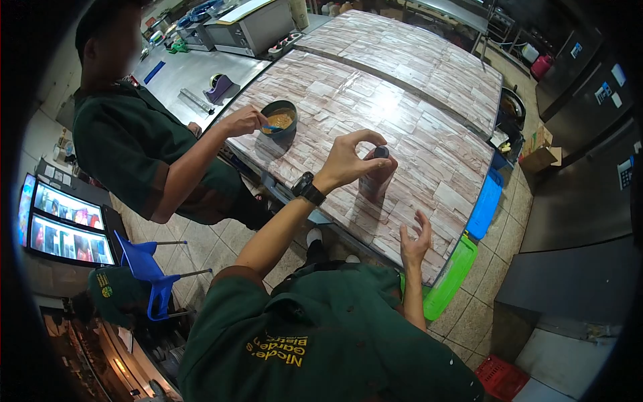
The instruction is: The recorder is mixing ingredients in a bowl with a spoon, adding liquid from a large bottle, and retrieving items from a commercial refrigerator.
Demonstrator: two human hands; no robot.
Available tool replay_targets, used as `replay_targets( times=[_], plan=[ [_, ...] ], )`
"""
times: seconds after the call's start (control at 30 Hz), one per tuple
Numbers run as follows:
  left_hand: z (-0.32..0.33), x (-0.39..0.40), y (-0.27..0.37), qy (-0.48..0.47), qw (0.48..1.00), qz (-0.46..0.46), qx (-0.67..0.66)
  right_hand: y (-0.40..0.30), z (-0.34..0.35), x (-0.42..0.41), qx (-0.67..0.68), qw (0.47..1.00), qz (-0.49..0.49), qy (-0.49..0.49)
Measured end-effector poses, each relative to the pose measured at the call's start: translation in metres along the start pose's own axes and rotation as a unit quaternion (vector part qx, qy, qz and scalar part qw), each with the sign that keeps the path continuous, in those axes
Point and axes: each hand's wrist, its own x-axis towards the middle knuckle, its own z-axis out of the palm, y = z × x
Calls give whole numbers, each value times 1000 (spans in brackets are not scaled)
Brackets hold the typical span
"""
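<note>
My left hand (346,160), with a black watch on its wrist, pinches a small black cap (382,152) between thumb and forefinger. Directly beneath is a reddish-brown bottle (377,180) upright on the wood-patterned tabletop (442,193); whether the cap is seated on it cannot be told. My right hand (416,238) is raised near the table's front edge, fingers apart and holding nothing. To the left, a co-worker's hand (245,121) holds a blue utensil (273,128) in a dark bowl (285,134) of orange-brown food.
The co-worker (125,145) stands close on the left. A tape dispenser (219,89) sits on the metal counter (168,90). Blue (486,203) and green (450,279) plastic lids lie along the table's right side. A blue chair (143,269) is at lower left, a cardboard box (539,155) at right.
</note>
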Motion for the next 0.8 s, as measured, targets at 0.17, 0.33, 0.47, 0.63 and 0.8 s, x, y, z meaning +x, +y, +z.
replay_targets(
  times=[0.17, 0.33, 0.47, 0.63, 0.8],
  plan=[
    [1, -8, -6, -51, 997, 26, -43, -65, 26, 45, 41, 990, -118, -68],
    [6, -14, -1, -75, 996, -9, -44, -92, 64, 74, 49, 977, -197, -72],
    [17, -7, 4, -29, 998, -1, 54, -79, 82, 76, 157, 970, -181, -43],
    [9, -11, 3, 68, 997, 25, 9, -80, 83, 75, 98, 979, -180, -17],
    [4, -8, -6, 70, 989, 117, 49, -97, 75, 74, 64, 983, -168, -26]
  ],
)
